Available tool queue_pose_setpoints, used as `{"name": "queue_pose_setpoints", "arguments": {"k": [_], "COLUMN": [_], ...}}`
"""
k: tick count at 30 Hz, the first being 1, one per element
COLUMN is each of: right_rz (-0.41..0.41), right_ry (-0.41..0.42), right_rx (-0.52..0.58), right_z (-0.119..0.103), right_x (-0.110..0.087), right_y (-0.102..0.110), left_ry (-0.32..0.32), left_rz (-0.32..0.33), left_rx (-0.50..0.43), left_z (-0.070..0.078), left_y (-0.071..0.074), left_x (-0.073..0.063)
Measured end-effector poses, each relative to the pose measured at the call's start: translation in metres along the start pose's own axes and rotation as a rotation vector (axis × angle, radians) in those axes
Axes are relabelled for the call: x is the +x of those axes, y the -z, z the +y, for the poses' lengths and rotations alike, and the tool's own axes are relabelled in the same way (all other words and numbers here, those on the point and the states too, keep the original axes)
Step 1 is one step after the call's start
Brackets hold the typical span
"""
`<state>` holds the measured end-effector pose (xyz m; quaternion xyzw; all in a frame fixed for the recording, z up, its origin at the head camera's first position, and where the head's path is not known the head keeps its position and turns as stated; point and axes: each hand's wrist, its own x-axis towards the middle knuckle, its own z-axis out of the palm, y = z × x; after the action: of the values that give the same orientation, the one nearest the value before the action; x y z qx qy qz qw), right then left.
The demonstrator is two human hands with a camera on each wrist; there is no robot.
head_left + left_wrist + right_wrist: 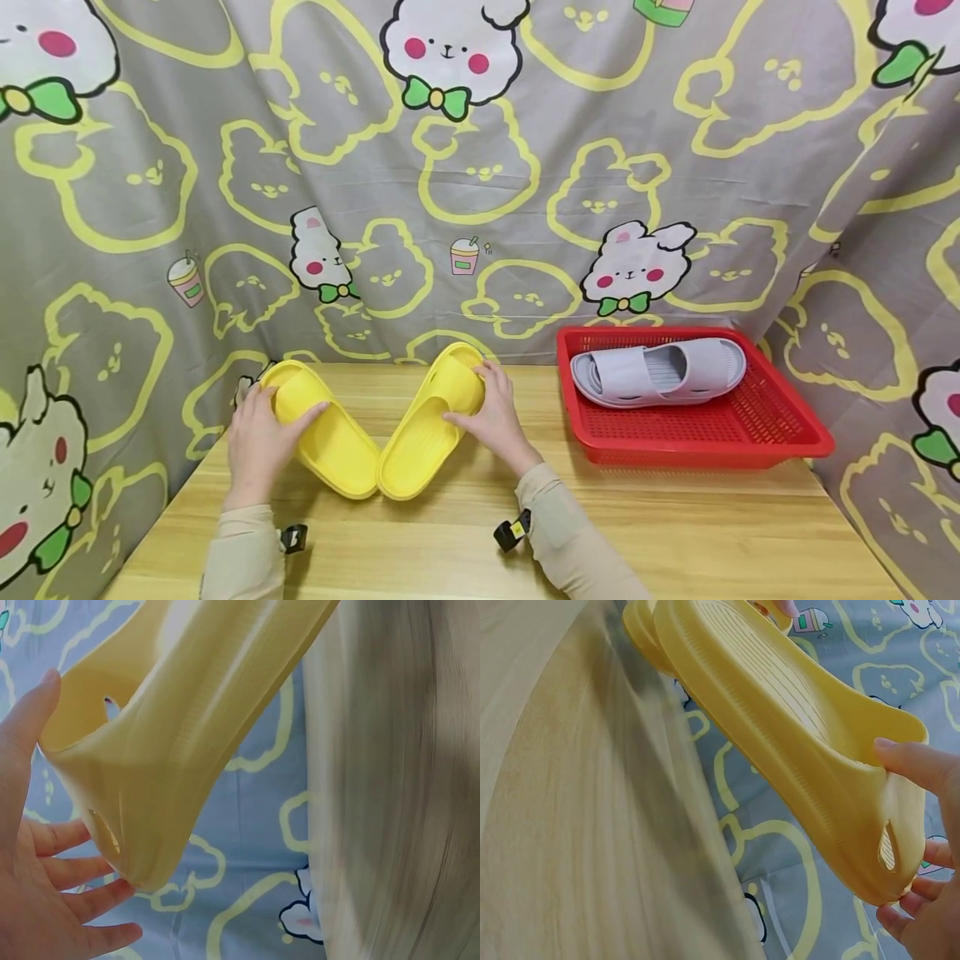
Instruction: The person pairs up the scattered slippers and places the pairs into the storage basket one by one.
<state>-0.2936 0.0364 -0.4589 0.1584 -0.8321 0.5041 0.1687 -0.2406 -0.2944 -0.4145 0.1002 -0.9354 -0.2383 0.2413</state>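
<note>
Two yellow slippers are tilted into a V in the head view, toes apart and heels meeting. My left hand grips the left yellow slipper at the outer side of its strap, thumb on the strap's edge. In the left wrist view, the spread fingers lie along the outside near the toe. The right yellow slipper is pinched by my right hand, thumb at the strap opening and fingers by the toe. Its side hole and ribbed footbed show in the right wrist view, where a shadow lies on the wood below.
A red plastic basket stands on the right of the wooden table. Light grey slippers lie inside it, toward its back, with a strap at each end. A patterned grey curtain hangs behind the table and at both sides.
</note>
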Motion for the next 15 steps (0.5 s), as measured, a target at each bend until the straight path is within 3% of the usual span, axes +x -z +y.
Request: {"name": "queue_pose_setpoints", "arguments": {"k": [6, 15], "right_rz": [0.037, 0.082], "right_ry": [-0.004, -0.022], "right_rx": [0.016, 0.011], "right_z": [-0.0047, -0.0083], "right_x": [0.0005, -0.0001], "right_y": [0.0037, 0.0055], "left_ry": [0.010, 0.054], "left_rz": [0.020, -0.007], "left_rx": [-0.057, -0.102], "left_z": [0.0017, 0.0045], "left_y": [-0.0023, -0.0028], "left_x": [-0.0001, -0.0007]}}
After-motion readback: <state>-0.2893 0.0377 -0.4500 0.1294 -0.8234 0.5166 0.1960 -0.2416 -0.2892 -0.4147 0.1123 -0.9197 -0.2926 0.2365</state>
